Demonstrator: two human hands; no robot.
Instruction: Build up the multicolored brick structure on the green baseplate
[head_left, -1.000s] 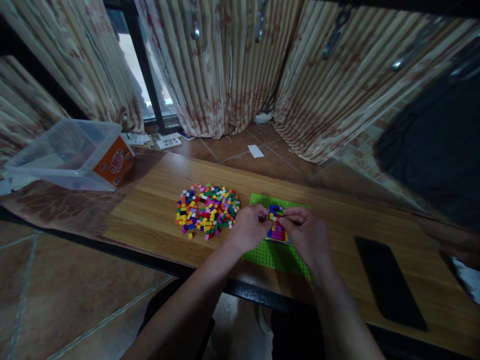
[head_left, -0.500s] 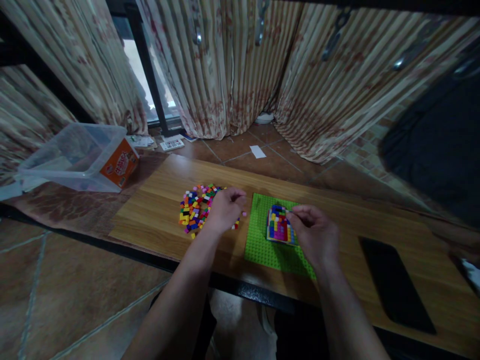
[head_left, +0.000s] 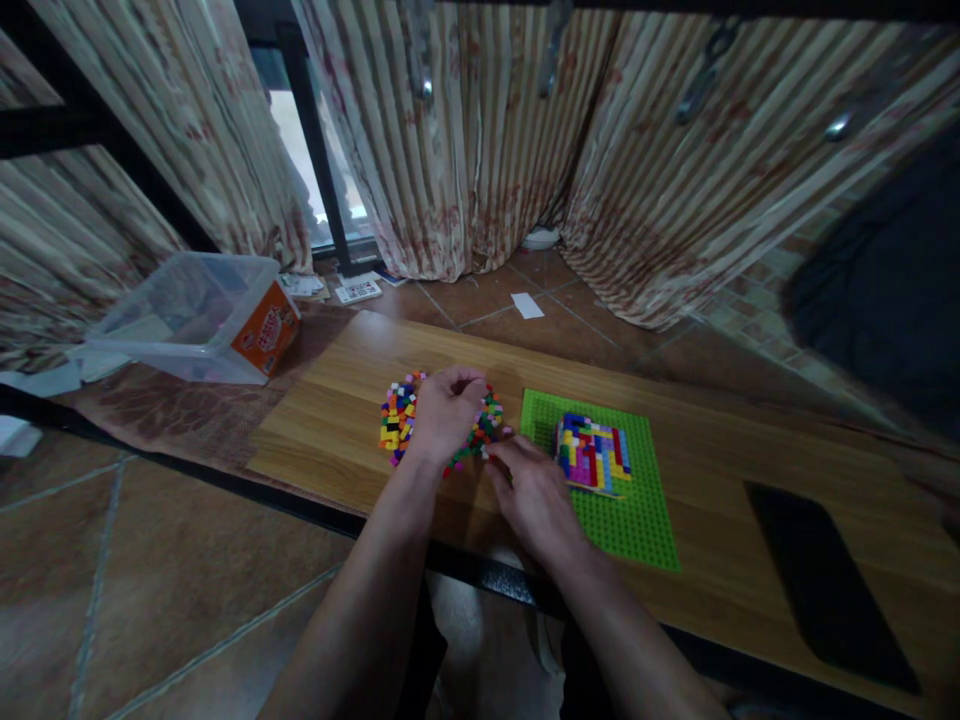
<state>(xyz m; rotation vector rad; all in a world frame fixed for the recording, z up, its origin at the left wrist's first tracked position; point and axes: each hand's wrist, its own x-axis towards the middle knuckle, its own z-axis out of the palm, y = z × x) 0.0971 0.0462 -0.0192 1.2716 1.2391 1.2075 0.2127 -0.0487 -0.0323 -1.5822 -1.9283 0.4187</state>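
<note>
"Call the near edge of the counter (head_left: 322, 420) six o'clock. What worries you?"

"The loose bricks (head_left: 394, 418), first. They lie in a heap, with the left hand (head_left: 446, 415) over its middle and the right hand (head_left: 534, 492) at its four o'clock rim. Working that close, the hands could bump and scatter pieces toward six o'clock, even down to the floor (head_left: 225, 570)."

"Does either hold anything?"

"The left grip is curled, thumb toward fingers, but I can't tell whether a brick is pinched there. The right grip has its fingertips at the heap's rim; whether they close on a piece, I can't tell either. Anything that small could slip from a loose pinch."

"And the brick-built block (head_left: 592, 455)?"

"At three o'clock from the heap, lying on the green baseplate (head_left: 645, 530). The right hand hides part of the plate's nine o'clock side, so a careless swing toward three could knock the block askew. I can't see whether it's pressed onto the studs; if it merely rests there, it would slide more easily."

"Anything else?"

"Dim light, and the left hand covers part of the heap: colours could be misjudged."
</note>
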